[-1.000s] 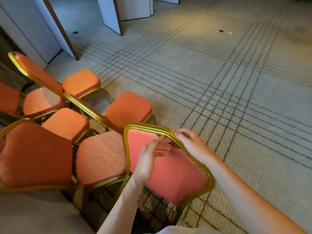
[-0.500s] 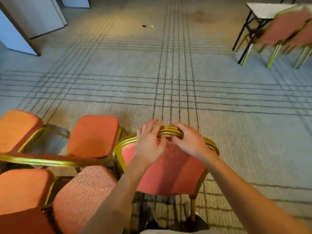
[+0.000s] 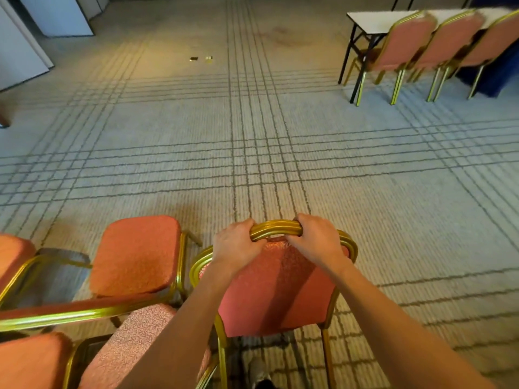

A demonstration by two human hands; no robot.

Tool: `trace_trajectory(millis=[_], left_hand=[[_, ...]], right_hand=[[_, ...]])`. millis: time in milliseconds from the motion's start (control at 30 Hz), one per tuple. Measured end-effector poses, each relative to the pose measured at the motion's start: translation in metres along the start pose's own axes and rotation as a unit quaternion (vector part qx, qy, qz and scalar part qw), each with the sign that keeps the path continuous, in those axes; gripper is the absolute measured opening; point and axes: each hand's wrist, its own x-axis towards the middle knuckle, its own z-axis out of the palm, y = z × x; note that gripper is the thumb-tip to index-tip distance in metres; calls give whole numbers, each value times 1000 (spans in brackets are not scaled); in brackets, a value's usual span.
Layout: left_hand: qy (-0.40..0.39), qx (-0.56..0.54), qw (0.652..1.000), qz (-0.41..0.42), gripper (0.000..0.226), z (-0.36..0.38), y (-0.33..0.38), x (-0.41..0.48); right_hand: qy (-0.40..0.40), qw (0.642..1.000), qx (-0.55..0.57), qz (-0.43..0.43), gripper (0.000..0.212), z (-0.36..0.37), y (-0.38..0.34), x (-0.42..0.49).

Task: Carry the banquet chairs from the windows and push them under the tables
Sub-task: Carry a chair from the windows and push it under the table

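1. The left hand [image 3: 236, 244] and right hand [image 3: 317, 240] curl their fingertips out of sight behind the chair backrest [image 3: 278, 290], which also hides its seat.
2. The table [image 3: 373, 19] runs off the top-right edge.
3. Two floor objects [image 3: 200, 58] are too small to identify.
4. What looks like a shoe [image 3: 259, 373] is cut by the bottom edge.

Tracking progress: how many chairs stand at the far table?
3 red-padded, gold-framed banquet chairs along the white-topped table: left chair, middle chair, right chair. Others may be off-frame.
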Motion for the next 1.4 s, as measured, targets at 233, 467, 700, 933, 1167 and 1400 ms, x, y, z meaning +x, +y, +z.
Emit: trace_trajectory(millis=[233,467,700,933,1167,1400], left_hand=[[22,-2,1000,-20,31,4,0,7],[39,38,997,-57,33,6,14,15],[52,30,995,-81,26,5,24,40],[34,66,997,-31,25,4,72,102],[6,92,995,37,24,-2,133,169],[33,78,991,101,29,-5,190,230]], right_hand=[[27,999,-34,6,34,6,2,5],[83,992,-48,-85,39,12,20,17],[102,992,4,-78,41,17,38,43],[105,994,-26,-27,48,-2,90,81],[100,994,-31,28,46,-31,148,116],[171,983,-29,53,46,-76,199,152]])
